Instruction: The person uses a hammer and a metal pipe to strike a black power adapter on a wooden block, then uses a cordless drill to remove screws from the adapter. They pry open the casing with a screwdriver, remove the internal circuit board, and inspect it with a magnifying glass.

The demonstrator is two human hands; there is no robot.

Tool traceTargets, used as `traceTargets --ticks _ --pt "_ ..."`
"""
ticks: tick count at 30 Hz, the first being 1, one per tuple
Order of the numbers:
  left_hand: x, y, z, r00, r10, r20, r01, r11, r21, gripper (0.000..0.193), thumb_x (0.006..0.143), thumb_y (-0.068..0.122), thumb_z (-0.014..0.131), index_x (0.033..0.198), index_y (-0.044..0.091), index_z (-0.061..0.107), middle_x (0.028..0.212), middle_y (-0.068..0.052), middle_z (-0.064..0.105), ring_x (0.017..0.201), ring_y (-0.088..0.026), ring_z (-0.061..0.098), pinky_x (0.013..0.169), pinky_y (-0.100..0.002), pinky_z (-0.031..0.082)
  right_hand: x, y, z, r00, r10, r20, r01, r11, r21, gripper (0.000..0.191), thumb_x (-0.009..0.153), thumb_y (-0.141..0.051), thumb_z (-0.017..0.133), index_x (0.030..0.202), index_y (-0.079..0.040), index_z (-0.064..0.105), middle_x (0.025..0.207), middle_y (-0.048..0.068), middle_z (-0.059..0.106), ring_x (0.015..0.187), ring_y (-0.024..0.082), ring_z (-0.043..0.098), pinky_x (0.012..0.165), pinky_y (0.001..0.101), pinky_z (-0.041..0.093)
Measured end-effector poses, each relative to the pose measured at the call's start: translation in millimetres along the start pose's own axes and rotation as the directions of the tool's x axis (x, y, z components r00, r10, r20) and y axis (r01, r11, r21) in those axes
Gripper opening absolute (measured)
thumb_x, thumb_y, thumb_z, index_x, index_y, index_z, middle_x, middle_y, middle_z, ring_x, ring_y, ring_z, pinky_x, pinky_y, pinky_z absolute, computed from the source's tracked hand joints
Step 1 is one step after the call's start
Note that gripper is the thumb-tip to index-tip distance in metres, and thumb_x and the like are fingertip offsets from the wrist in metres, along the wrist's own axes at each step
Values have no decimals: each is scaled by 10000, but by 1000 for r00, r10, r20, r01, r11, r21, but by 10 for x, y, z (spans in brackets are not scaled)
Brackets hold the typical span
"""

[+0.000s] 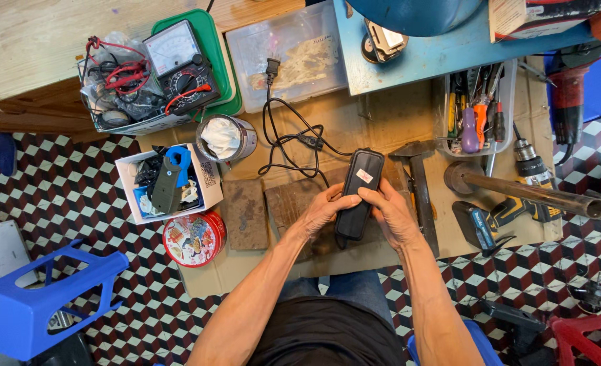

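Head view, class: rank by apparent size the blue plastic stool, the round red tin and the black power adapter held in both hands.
1. Blue plastic stool, largest.
2. Black power adapter.
3. Round red tin, though close to the adapter, so that order is unsure.

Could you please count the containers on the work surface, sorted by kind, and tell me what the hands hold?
Round tins: 2, a red biscuit tin and a silver tin
Clear plastic boxes: 2
Cardboard box: 1
Total: 5
The left hand and right hand both hold a black power adapter.
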State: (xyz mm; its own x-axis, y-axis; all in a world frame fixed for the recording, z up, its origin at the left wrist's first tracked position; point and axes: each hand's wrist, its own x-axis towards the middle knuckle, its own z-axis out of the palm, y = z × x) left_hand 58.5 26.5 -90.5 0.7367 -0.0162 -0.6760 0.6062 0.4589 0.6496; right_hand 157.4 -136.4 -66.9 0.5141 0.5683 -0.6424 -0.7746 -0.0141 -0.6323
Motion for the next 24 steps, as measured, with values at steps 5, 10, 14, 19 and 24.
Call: traceTargets --ticks 5,10,14,19,24 --pt "-52 26 81 998 49 35 -43 986 -159 924 824 429 760 1569 47 368 1480 -122 542 1350 -213 532 1110 -359 428 -15 -154 113 1000 8 5 -8 999 -40 751 822 -202 762 1495 -36 471 1362 96 595 1289 182 548 1114 344 407" --pt "-127 68 180 996 86 8 -82 974 -212 937 853 428 735 1601 46 320 1525 -136 488 1380 -230 484 1126 -355 398 -23 -252 186 1000 3 -15 -5 994 -108 800 801 -200 766 1522 -53 451 1383 90 585 1322 174 520 1144 346 369" --pt "-139 97 200 998 68 10 -64 972 -225 995 826 480 733 1607 64 279 1504 -145 479 1389 -251 474 1139 -388 399 -19 -298 214 1000 3 -19 -6 992 -126 816 799 -192 766 1532 -55 434 1413 88 573 1356 167 505 1178 343 349" --pt "-144 103 187 998 65 10 -61 973 -222 1031 810 517 730 1610 66 263 1489 -158 483 1389 -272 481 1139 -406 410 -10 -306 235 1000 0 -10 -1 992 -125 838 795 -179 766 1547 -51 419 1434 98 565 1361 173 497 1181 348 345" --pt "-132 75 179 995 102 16 -96 970 -225 1017 833 511 729 1618 46 280 1503 -168 484 1398 -266 476 1143 -392 402 -12 -333 262 1000 -1 -11 0 993 -119 848 791 -174 767 1552 -53 412 1447 101 559 1365 169 494 1182 341 340"
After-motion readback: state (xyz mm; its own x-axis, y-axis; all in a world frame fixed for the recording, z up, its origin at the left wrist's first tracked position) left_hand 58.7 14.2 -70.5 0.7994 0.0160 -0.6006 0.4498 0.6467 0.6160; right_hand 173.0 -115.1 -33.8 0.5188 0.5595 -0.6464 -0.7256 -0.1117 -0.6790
